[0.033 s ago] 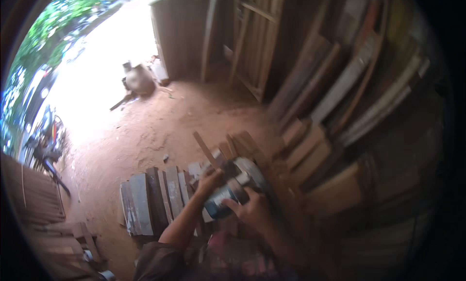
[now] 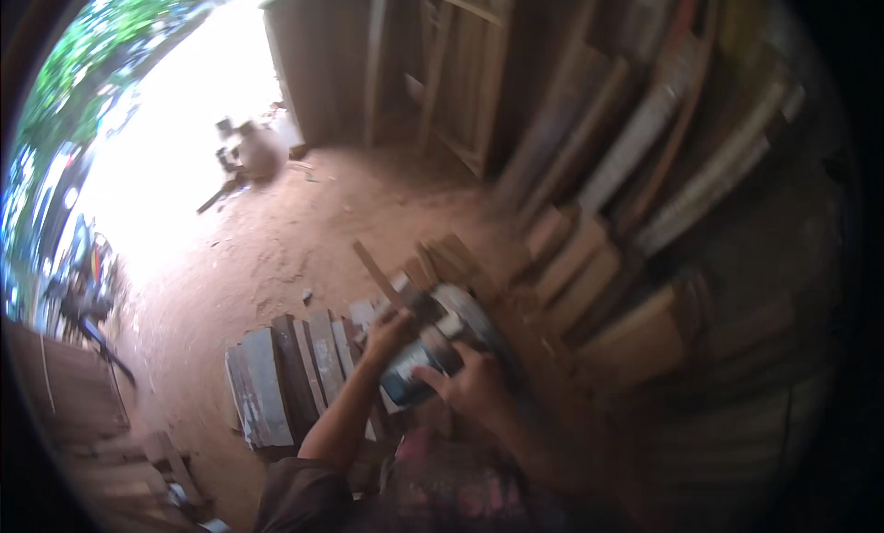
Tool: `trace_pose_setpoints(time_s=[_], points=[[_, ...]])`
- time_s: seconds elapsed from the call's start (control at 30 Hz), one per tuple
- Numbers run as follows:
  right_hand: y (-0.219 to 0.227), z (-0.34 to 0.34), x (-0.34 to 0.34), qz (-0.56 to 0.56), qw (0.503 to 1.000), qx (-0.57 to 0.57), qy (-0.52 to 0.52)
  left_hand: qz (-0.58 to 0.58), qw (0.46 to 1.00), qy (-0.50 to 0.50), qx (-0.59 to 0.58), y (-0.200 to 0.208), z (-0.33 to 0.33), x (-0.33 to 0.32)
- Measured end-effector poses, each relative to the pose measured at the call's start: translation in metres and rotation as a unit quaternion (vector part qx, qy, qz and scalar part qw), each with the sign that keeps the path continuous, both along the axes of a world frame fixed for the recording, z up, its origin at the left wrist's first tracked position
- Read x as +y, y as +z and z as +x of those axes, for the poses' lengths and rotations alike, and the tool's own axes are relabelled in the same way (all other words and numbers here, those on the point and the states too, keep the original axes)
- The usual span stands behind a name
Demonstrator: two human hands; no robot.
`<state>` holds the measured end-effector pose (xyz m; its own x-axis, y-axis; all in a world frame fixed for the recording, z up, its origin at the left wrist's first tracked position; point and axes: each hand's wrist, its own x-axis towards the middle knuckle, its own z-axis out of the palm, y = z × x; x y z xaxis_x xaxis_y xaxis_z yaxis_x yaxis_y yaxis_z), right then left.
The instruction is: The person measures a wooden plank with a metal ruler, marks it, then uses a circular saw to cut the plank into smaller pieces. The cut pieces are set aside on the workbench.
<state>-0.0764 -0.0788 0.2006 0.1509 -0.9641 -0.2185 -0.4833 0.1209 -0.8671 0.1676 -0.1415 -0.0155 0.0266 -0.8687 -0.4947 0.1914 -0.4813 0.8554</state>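
My left hand (image 2: 390,328) is closed around a wooden-handled tool at its dark, blurred head (image 2: 425,309). Its narrow wooden handle (image 2: 376,270) slants up and to the left, past my fingers; the shape resembles a hammer. Just to the right and nearer, my right hand (image 2: 474,378) grips a teal and dark, blocky object (image 2: 411,374), its thumb lying along the top. Blur hides what kind of object this is. A light brown piece (image 2: 442,347) shows between the two hands. Beyond them lies a pale, rounded thing (image 2: 471,310), partly covered by my hands.
Short boards (image 2: 267,386) lie side by side on the dirt floor (image 2: 276,257) to the left. Long planks (image 2: 635,146) lean at the right, above thick wood blocks (image 2: 575,266). Wooden panels (image 2: 322,63) stand at the back, near a blurred round object (image 2: 260,155).
The whole view has shifted slightly, so the background sits a little further left and higher. Both hands keep their grips, with little visible movement between them.
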Motion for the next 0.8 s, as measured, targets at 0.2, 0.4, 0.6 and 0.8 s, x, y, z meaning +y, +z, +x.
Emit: trace_pose_setpoints(time_s=[0.2,0.4,0.6,0.8], points=[[-0.022,0.005,0.021,-0.141,0.988,-0.058,-0.007,-0.094,0.969,-0.097,-0.205,0.053,0.024,-0.001],[-0.019,-0.013,0.041,-0.189,0.975,-0.119,-0.008,-0.091,0.992,0.02,-0.083,0.138,-0.01,0.01],[-0.018,-0.033,0.067,-0.204,0.969,-0.134,-0.027,-0.139,0.988,0.042,-0.059,0.168,-0.019,0.038],[0.002,-0.06,0.112,-0.187,0.976,-0.102,0.049,-0.157,0.982,0.079,-0.07,0.179,-0.031,0.121]])
